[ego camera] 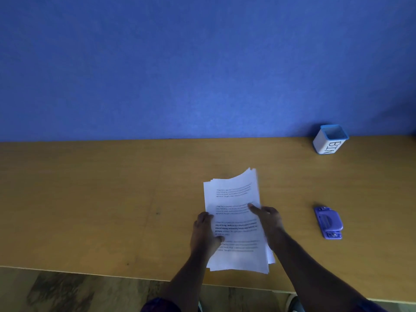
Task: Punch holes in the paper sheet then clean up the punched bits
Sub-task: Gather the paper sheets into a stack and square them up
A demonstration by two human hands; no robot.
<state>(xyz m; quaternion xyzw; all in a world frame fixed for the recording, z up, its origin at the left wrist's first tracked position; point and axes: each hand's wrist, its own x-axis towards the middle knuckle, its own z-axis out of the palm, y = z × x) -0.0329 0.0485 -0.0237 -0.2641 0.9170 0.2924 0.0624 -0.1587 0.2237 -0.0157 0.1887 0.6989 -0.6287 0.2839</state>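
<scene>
holding the paper stack (236, 221) mid-tabletop (112, 199), my left hand (206, 230) and right hand (267, 216) clamped on its side edges; hole punch (328, 222) lies well to the right, bin (329, 139) at the back.

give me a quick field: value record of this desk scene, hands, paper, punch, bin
surface: wooden table against a blue wall
paper: stack of printed sheets, far end curling up
left hand: grips the stack's left edge
right hand: grips the stack's right edge, thumb on top
hole punch: purple, on the table right of the stack, untouched
bin: small white and blue box marked BIN, far right by the wall
punched bits: none visible
</scene>
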